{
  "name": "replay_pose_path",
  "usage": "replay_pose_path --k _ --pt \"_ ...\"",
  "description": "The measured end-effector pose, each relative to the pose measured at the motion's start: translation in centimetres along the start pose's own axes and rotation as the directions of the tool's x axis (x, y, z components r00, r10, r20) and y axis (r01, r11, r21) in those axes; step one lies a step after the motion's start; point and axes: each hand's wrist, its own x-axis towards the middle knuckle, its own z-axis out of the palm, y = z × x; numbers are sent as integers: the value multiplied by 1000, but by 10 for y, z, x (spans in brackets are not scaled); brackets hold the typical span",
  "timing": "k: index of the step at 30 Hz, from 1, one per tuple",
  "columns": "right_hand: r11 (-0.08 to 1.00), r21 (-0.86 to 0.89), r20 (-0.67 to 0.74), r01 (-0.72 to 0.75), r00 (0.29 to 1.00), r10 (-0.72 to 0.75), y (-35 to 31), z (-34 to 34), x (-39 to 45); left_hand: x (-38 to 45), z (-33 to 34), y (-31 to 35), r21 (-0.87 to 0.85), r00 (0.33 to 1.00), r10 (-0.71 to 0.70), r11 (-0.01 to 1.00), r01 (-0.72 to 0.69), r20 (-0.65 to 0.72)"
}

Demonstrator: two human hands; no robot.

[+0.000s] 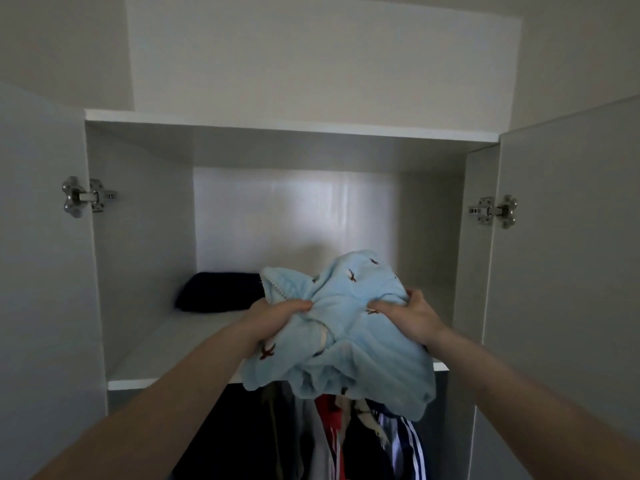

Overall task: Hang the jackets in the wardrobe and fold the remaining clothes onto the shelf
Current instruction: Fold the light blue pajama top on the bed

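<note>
A light blue fleece garment (346, 327) with small dark embroidered marks is bunched over the front edge of the white wardrobe shelf (166, 355). My left hand (277, 315) grips its left side and my right hand (412, 315) grips its right side, both with fingers curled into the fabric. A folded dark navy garment (218, 292) lies on the shelf at the back left, just left of the blue one. Below the shelf hang several jackets (349, 441) in dark, red, white and blue-striped fabrics.
Both wardrobe doors stand open, the left door (41, 271) and the right door (561, 271), each with a metal hinge. The wardrobe's top panel (291, 128) roofs the shelf compartment. The right part of the shelf is hidden behind the blue garment.
</note>
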Motion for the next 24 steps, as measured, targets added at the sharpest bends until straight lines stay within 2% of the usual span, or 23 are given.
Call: replay_pose_path --k 4,9,12,15,17,19,20,21,23,24 --pt "1000 -24 -20 -5 1000 5 -10 22 52 67 -8 5 2 1000 -19 1000 19 16" --pt "993 -116 -135 26 990 -41 -21 39 105 134 -4 11 1 998 60 998 -60 14" --pt "990 -141 -159 10 987 -32 -21 45 127 166 0 4 10 999 45 999 -45 8" --pt "979 -200 -92 -34 996 16 -9 56 143 189 0 -13 71 999 27 997 -29 29" --pt "975 -221 -50 -35 998 25 0 62 144 198 -2 -25 134 999 -36 990 33 27" --pt "953 -295 -110 67 989 -103 12 65 139 202 -5 -34 306 997 -42 950 60 -64" --pt "920 -365 -167 140 963 -213 20 68 132 200 -7 -38 442 991 57 897 0 -117" --pt "869 -449 -205 209 922 -328 28 73 126 197 -10 -45 567 965 225 817 -110 -137" --pt "776 -569 -181 271 879 -440 46 85 110 182 -9 -57 694 857 515 617 -370 0" --pt "752 -600 -137 274 890 -434 54 94 108 176 -5 -64 716 822 558 526 -459 118"
